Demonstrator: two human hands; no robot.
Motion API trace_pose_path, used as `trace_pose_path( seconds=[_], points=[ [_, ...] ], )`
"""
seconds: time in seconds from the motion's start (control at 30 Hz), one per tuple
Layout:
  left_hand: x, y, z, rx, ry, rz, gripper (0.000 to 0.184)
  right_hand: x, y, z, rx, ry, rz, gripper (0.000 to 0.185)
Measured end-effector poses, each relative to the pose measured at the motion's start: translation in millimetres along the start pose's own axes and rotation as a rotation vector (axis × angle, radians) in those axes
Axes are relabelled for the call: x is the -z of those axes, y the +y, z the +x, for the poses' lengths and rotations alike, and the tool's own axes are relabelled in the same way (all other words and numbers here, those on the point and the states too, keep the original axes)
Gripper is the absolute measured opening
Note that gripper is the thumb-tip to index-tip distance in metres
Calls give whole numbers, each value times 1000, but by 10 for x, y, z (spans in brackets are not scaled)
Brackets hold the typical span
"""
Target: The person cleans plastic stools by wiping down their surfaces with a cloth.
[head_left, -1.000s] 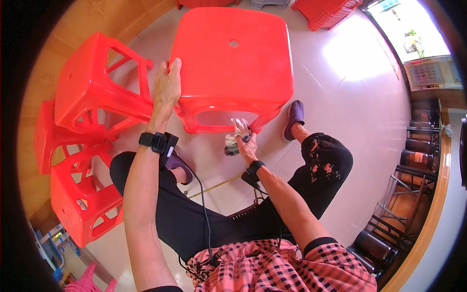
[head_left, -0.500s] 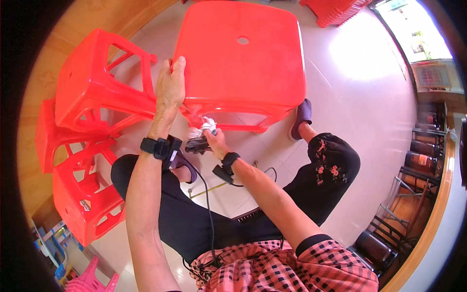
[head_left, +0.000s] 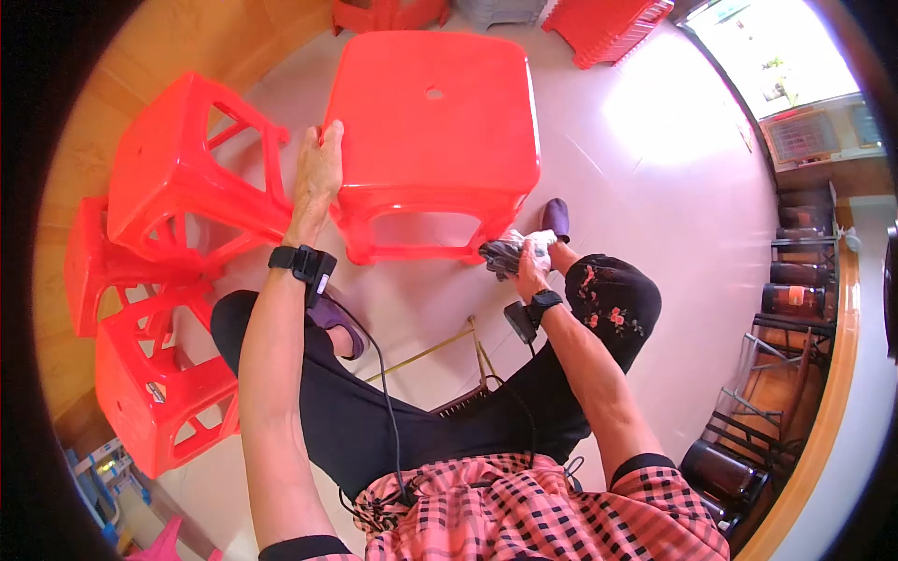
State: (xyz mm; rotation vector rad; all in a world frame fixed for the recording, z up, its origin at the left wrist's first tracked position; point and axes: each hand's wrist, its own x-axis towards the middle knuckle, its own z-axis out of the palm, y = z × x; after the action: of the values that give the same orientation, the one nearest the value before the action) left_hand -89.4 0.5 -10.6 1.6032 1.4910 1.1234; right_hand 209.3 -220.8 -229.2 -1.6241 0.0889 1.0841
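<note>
A red plastic stool point(head_left: 435, 122) with a small hole in its seat stands upright in front of me. My left hand point(head_left: 320, 166) grips the left edge of its seat, fingers partly hidden behind the rim. In my right hand point(head_left: 533, 266) is a bunched grey and white cloth point(head_left: 505, 252), held beside the stool's near right leg. Whether the cloth touches the leg is hard to tell.
Several red stools point(head_left: 168, 397) lie and lean at the left by the wooden wall. A red stack point(head_left: 608, 28) is at the top. Dark jars point(head_left: 795, 299) and folded racks line the right. A thin yellow frame point(head_left: 426, 353) is between my legs.
My right hand has moved with the cloth from the stool's left leg across to its right leg. My left hand keeps its hold on the seat edge.
</note>
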Motion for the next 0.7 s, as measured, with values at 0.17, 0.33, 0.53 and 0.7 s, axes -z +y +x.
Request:
trace_pose_path(
  seconds=[0.17,0.33,0.53,0.7],
  points=[
    [-6,59,25,39,-25,-14,48,-345,-591,-884,85,-24,-178,44],
    [-35,40,24,10,23,78,59,-562,-792,-1719,299,-270,-289,36],
    [22,291,-375,-179,211,553,55,-594,-814,-2079,596,-536,-465,28],
    [55,707,-1354,-523,-211,192,68,-663,-873,-2237,592,-636,-332,25]
  ],
)
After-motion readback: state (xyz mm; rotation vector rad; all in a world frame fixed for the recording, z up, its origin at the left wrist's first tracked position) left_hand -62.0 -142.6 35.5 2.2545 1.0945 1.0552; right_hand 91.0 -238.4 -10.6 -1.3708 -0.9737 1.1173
